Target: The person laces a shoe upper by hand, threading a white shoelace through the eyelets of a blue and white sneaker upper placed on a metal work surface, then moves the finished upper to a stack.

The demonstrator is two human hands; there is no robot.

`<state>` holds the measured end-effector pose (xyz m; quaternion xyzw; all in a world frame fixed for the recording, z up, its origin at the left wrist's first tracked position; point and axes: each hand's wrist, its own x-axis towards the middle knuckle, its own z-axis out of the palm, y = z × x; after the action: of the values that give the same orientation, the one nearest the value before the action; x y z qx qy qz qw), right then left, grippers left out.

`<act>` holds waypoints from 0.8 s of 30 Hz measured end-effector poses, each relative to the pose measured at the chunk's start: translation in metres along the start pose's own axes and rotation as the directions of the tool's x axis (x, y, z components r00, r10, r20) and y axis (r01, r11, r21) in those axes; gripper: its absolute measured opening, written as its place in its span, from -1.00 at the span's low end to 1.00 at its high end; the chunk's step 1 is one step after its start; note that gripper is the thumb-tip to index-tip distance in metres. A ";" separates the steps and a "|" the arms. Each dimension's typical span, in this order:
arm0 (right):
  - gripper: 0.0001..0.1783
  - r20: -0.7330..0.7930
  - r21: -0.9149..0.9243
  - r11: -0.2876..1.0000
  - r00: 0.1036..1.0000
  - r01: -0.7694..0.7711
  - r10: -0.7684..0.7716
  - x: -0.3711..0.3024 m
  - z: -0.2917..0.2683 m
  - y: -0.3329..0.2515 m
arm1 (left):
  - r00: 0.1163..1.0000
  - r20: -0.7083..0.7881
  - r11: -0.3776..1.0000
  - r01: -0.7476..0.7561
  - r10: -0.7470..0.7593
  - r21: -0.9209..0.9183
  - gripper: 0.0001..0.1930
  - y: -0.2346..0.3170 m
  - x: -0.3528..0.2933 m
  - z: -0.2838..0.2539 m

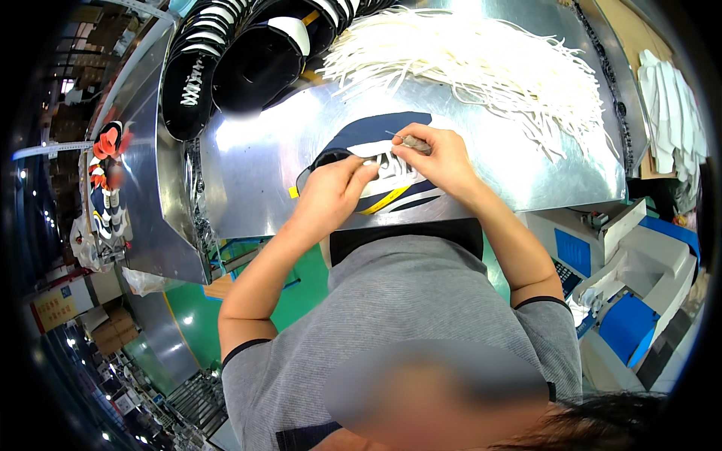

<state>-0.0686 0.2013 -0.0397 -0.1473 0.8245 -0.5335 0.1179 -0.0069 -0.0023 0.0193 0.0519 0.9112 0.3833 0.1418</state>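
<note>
A navy and white shoe upper [376, 132] with a yellow strip [387, 201] lies on the metal table just in front of my body. White lacing [392, 168] runs across its middle. My left hand [331, 188] is closed at the near left side of the upper, thumb and fingers pinched by the lacing. Held in my right hand [445, 159] is a small awl-like hook tool [417, 143] with a short handle. Its thin metal tip points left over the upper. Whether a lace end is between my left fingertips is hard to make out.
Loose white laces [481, 60] are heaped at the back of the metal table [256, 180]. Black shoe uppers [259, 68] stand in rows at the back left. A conveyor with several shoes [109, 192] is further left. At the right stands a white and blue machine [632, 301].
</note>
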 end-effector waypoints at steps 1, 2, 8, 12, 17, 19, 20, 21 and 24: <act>-0.77 0.022 -0.044 0.999 1.000 0.008 -0.007 0.001 0.000 -0.001 | 0.994 -0.108 0.990 0.007 -0.022 -0.138 -0.64 -0.001 0.003 0.004; -0.77 0.022 -0.051 0.999 1.000 0.013 -0.012 0.002 -0.001 -0.001 | 0.991 -0.131 1.000 0.024 -0.022 0.018 -0.68 -0.004 0.007 0.010; -0.81 0.011 -0.056 0.998 1.000 0.022 -0.021 0.010 -0.003 0.001 | 0.942 -0.271 0.953 -0.121 0.199 0.279 -0.78 -0.007 0.014 0.017; -0.82 -0.049 0.055 0.998 0.998 -0.031 0.034 0.001 -0.005 0.001 | 0.752 -0.347 0.815 -0.427 0.561 0.392 -0.80 -0.015 -0.003 0.008; -0.88 0.005 0.332 0.933 0.989 -0.139 0.146 -0.016 -0.024 0.006 | 0.616 -0.729 0.954 -0.216 0.300 0.210 -0.49 -0.067 -0.098 0.055; -0.90 0.035 0.377 0.916 0.990 -0.140 0.137 -0.016 -0.021 0.005 | 0.793 -0.564 0.791 -0.184 -0.231 -0.583 -0.52 -0.066 -0.104 0.076; -0.89 0.070 0.453 0.877 0.987 -0.159 0.143 -0.013 -0.018 -0.004 | 0.790 -0.554 0.787 -0.157 -0.262 -0.596 -0.55 -0.070 -0.101 0.076; -0.88 0.105 0.525 0.832 0.984 -0.180 0.146 -0.010 -0.013 -0.011 | 0.787 -0.555 0.784 -0.155 -0.270 -0.601 -0.55 -0.073 -0.100 0.073; -0.83 0.168 0.518 0.836 0.980 -0.183 0.111 0.001 0.003 -0.026 | 0.973 -0.023 -0.023 -0.029 -0.230 -0.999 -0.58 -0.078 -0.088 0.045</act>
<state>-0.0654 0.1884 -0.0172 -0.0797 0.6443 -0.7188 0.2486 0.0918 -0.0438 -0.0468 -0.1659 0.3755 0.9083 0.0801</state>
